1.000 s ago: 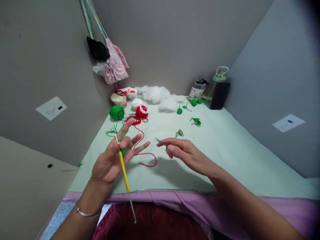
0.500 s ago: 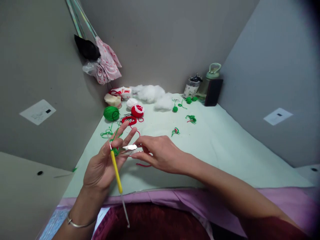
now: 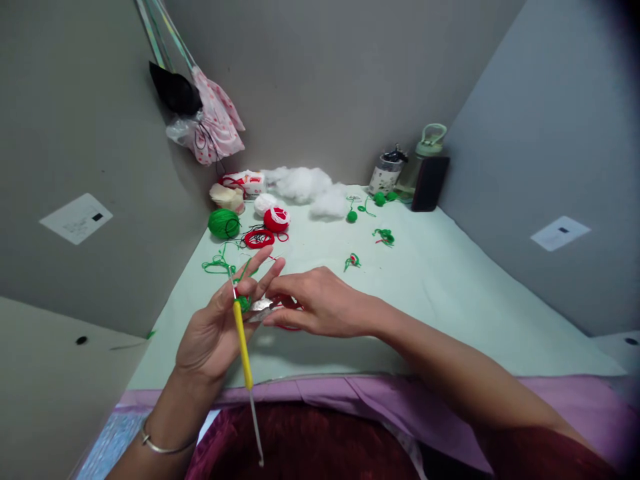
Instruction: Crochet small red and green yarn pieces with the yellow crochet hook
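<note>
My left hand (image 3: 220, 327) is raised over the near left of the pale green table (image 3: 450, 293). It pinches a small green crochet piece (image 3: 244, 303) and a yellow-handled crochet hook (image 3: 243, 347) that hangs down toward my lap. Its other fingers are spread. My right hand (image 3: 320, 303) reaches across and holds a small metal tool, probably scissors (image 3: 260, 309), with the tip against the green piece. A red yarn strand (image 3: 290, 327) lies on the table under my right hand.
At the back left lie a green yarn ball (image 3: 224, 223), a red-and-white yarn ball (image 3: 277, 219), red yarn loops (image 3: 259, 238) and white stuffing (image 3: 310, 187). Small green pieces (image 3: 384, 235) are scattered mid-table. A jar (image 3: 384, 177), a bottle (image 3: 425, 157) and a dark box (image 3: 429, 183) stand at the back right.
My right hand has moved left from the table's middle to my left hand, bringing the metal tool up against the green piece. My left hand stayed raised.
</note>
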### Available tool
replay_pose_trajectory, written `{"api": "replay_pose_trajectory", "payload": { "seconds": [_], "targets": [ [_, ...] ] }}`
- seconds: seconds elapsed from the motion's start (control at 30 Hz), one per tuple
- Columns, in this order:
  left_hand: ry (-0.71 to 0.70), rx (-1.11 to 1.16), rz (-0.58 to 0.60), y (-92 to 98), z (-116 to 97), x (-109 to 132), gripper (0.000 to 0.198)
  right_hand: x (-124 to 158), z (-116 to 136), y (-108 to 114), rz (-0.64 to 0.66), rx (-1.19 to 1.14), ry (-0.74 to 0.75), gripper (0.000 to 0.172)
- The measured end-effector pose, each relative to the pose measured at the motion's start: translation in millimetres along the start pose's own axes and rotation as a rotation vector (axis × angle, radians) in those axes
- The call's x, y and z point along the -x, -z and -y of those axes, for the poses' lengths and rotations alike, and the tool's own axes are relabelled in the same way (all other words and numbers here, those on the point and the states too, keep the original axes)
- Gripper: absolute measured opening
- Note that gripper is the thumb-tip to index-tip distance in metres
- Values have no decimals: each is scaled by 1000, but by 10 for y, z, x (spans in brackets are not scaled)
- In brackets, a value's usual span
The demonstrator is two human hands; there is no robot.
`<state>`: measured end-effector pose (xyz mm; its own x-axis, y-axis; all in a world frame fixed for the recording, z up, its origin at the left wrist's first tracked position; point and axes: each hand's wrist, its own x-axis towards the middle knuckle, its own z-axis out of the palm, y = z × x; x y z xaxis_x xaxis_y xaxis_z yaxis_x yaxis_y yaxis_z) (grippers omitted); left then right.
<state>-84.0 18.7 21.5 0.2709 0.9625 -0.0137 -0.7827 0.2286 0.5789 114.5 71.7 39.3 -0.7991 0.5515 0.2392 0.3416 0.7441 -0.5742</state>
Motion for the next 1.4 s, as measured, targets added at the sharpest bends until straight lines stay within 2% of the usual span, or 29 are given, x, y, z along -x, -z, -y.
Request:
{"api": "replay_pose_trajectory", "payload": {
  "seconds": [0.13,0.2,0.3,0.37,0.4,0.47,0.53,0.6,0.63,0.67,0.73,0.83,0.97,1.1,1.23,1.3,1.4],
  "targets": [
    [46,36,20,-8,50,-7,109,16,-28,-7,-15,12,-2,23],
    [39,76,19,9,67,-25,108,81,-47,39,39,-49,4,24],
    [-31,139,-54,56,64,-68,92,284,-130,128,177,-94,-26,28],
    [-46,160,-148,83,61,-100,78,455,-221,147,181,34,-116,26],
    [-38,162,-197,89,70,-116,72,532,-266,131,87,141,-164,25],
    [-20,143,-276,76,128,-142,62,643,-325,44,-154,331,-204,42],
    [2,82,-304,32,244,-162,53,684,-318,-103,-308,361,-100,61],
    [29,-13,-290,-27,395,-170,45,668,-249,-272,-380,280,11,73],
    [37,-52,-273,-55,471,-168,44,650,-203,-349,-430,258,68,69],
    [39,-80,-261,-78,538,-163,46,629,-157,-413,-491,239,89,57],
    [37,-121,-248,-111,630,-143,49,600,-83,-492,-612,158,55,34],
    [47,-190,-238,-136,658,-110,49,602,-42,-493,-748,-42,-62,28],
    [81,-216,-233,-172,621,-91,44,632,-57,-436,-811,-240,-165,26],
    [51,-217,-283,-219,664,-96,46,619,-59,-467,-838,-411,-237,14],
    [15,-271,-292,-225,711,-115,44,613,-35,-479,-845,-511,-336,19],
    [39,-312,-239,-172,647,-137,43,633,-32,-440,-855,-602,-404,17],
    [31,-456,-153,13,379,-189,39,688,-51,-345,-876,-763,-468,19]
  ]
}}
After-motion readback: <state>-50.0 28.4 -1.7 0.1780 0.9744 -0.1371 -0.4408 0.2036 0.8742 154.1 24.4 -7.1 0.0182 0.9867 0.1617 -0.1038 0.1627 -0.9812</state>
